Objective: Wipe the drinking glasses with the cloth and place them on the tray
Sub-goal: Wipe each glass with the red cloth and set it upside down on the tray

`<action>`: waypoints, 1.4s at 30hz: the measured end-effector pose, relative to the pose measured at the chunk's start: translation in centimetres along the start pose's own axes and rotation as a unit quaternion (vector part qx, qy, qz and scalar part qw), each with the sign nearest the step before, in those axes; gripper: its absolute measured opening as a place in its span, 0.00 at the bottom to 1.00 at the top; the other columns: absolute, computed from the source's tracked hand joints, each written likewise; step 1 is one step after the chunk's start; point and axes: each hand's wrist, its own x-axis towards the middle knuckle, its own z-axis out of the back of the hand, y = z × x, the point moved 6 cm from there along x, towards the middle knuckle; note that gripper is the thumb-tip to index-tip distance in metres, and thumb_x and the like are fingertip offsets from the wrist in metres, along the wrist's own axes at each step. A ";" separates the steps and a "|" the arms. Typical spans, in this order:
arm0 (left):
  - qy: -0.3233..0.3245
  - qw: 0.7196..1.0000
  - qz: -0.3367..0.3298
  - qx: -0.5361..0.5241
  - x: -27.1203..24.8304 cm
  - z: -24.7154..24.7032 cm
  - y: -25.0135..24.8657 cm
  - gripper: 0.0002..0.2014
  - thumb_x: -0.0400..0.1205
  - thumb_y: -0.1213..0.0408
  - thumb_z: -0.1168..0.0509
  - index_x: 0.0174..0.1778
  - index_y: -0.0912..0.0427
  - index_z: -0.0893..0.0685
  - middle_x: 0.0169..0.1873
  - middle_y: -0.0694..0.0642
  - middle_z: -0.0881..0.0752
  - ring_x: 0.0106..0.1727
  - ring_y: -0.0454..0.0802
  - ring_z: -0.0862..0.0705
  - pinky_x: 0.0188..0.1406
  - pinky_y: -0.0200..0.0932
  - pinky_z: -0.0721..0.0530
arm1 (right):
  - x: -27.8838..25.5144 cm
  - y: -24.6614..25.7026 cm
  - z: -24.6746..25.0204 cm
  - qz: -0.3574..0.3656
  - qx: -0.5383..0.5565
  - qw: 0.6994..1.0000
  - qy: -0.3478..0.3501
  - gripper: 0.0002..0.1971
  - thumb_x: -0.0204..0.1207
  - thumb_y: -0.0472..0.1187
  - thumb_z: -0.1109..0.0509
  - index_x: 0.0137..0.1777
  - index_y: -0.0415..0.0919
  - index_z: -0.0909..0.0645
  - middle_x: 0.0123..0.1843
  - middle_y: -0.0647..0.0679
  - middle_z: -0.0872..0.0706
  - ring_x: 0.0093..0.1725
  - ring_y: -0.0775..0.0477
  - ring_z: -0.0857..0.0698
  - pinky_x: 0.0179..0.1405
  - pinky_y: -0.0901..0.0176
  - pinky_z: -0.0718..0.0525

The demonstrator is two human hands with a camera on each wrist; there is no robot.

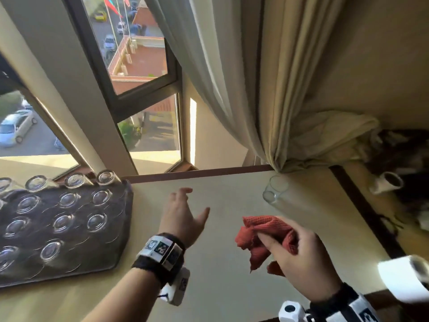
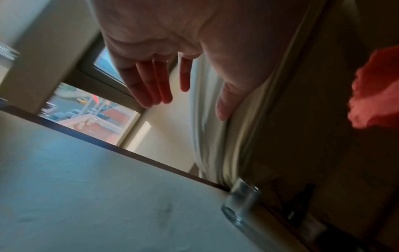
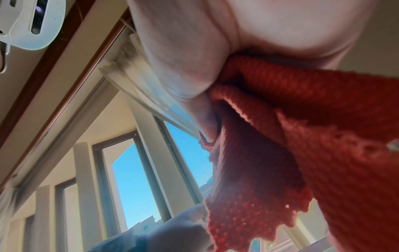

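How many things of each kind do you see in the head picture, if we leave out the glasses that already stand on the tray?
drinking glass off the tray: 1
red cloth: 1
tray: 1
white paper rolls: 2
Total: 5
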 end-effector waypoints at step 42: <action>0.003 0.799 0.027 -0.601 -8.9 12.1 -10.7 0.27 0.84 0.34 0.38 0.60 0.52 0.08 0.58 0.53 0.05 0.63 0.52 0.10 0.68 0.54 0.23 | 2.3 11.3 -2.6 0.163 0.117 0.973 -0.112 0.07 0.80 0.47 0.25 0.54 0.48 0.11 0.40 0.55 0.06 0.29 0.46 0.08 0.29 0.39 0.08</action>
